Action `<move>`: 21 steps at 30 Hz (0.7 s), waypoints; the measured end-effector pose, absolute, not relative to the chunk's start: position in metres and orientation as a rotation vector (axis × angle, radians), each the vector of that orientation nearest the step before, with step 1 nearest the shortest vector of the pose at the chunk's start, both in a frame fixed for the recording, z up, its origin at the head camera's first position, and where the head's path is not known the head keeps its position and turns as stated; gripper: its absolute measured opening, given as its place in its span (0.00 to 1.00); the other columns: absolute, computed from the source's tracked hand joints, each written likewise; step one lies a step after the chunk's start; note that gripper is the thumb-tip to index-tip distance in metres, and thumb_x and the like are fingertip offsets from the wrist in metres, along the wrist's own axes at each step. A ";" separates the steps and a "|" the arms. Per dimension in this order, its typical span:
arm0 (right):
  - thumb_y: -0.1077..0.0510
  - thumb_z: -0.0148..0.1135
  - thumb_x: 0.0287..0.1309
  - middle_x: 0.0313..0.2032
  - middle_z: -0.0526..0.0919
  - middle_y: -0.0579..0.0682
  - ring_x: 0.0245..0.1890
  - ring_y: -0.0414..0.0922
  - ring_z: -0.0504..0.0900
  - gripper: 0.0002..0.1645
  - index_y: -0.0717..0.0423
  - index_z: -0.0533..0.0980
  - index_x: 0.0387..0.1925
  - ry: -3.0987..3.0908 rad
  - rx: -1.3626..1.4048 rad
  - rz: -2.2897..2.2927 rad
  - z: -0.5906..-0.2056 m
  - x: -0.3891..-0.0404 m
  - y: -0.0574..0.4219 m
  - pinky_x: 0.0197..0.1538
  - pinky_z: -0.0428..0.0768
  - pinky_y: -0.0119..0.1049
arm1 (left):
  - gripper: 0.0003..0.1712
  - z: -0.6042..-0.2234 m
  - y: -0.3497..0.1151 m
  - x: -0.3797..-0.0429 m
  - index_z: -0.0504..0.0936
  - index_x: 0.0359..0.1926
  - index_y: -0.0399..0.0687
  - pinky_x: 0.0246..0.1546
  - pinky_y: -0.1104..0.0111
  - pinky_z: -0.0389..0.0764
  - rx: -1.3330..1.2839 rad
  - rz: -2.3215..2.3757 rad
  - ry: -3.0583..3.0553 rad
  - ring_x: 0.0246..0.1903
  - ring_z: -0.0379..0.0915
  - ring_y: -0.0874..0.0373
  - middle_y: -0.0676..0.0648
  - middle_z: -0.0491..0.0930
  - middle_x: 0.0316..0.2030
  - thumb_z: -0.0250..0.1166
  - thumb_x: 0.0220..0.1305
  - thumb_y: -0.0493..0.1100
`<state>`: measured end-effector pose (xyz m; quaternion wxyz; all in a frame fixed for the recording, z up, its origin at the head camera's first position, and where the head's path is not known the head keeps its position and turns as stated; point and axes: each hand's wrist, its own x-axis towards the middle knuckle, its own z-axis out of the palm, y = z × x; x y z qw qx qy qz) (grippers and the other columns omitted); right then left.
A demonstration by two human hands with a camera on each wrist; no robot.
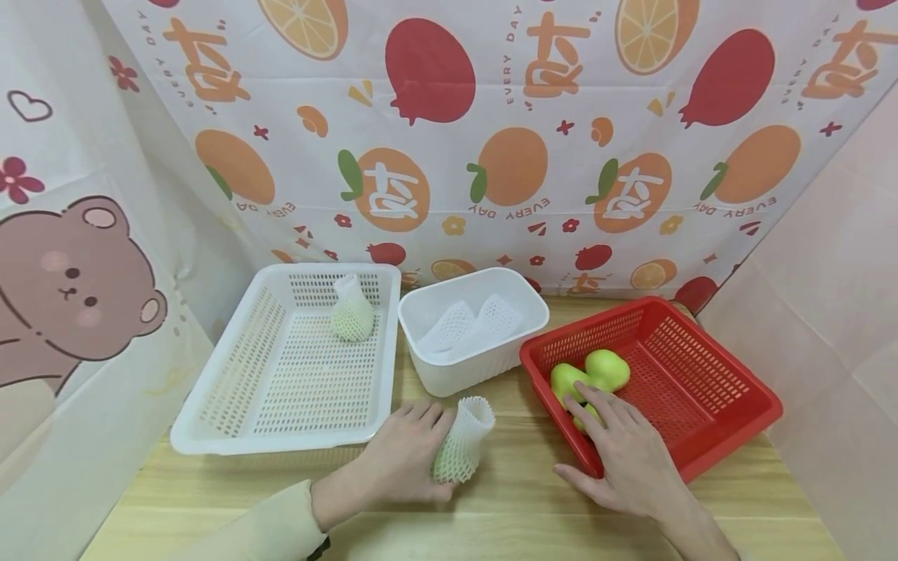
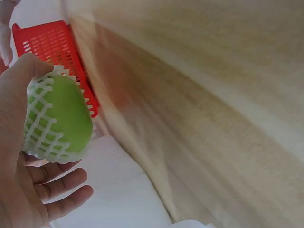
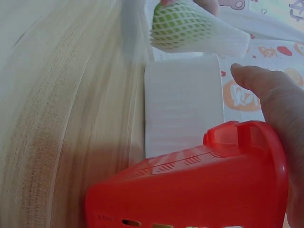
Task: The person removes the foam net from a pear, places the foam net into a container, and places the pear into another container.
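A shallow, perforated white plastic basket (image 1: 302, 382) holds one foam-netted fruit (image 1: 353, 321). Just right of it, the left hand's (image 1: 401, 454) thumb and finger pinch a smooth green fruit (image 2: 72, 114) in a latticed foam sleeve (image 1: 466, 440), before a rounded white tub (image 1: 456, 377) holding foam nets (image 1: 450, 327). The right hand's (image 1: 627, 460) fingers spread apart over smooth, rounded green fruits (image 1: 608, 370) inside the slotted red basket (image 1: 677, 389).

- In the red basket (image 1: 691, 362), one green fruit (image 1: 588, 411) mostly hidden by the right hand (image 1: 624, 452); touching or not, I can't quite tell.
- Left of the basket, a netted fruit (image 1: 461, 448), partly behind the left hand (image 1: 405, 453).
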<state>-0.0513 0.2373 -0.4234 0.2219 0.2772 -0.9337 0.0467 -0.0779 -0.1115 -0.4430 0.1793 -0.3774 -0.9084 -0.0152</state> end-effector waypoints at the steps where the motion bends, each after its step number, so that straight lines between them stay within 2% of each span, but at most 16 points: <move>1: 0.19 0.65 0.54 0.71 0.76 0.56 0.67 0.56 0.79 0.54 0.50 0.76 0.70 -2.578 0.766 0.129 -0.424 -0.051 0.237 0.59 0.86 0.58 | 0.50 -0.444 -0.112 -0.077 0.78 0.52 0.47 0.38 0.65 0.83 -1.075 -0.034 -2.580 0.40 0.80 0.56 0.51 0.82 0.39 0.76 0.38 0.77; 10: 0.15 0.49 0.61 0.71 0.76 0.56 0.64 0.57 0.81 0.54 0.51 0.76 0.70 -2.559 0.778 0.122 -0.428 -0.051 0.237 0.60 0.85 0.57 | 0.48 -0.451 -0.110 -0.073 0.78 0.53 0.49 0.39 0.66 0.82 -1.117 0.011 -2.661 0.41 0.79 0.57 0.52 0.83 0.40 0.73 0.41 0.77; 21: 0.16 0.56 0.58 0.72 0.76 0.56 0.65 0.57 0.80 0.54 0.49 0.75 0.71 -2.577 0.762 0.103 -0.427 -0.051 0.237 0.61 0.85 0.57 | 0.49 -0.455 -0.108 -0.071 0.78 0.55 0.49 0.36 0.68 0.80 -1.138 0.004 -2.672 0.41 0.78 0.58 0.52 0.82 0.39 0.74 0.40 0.77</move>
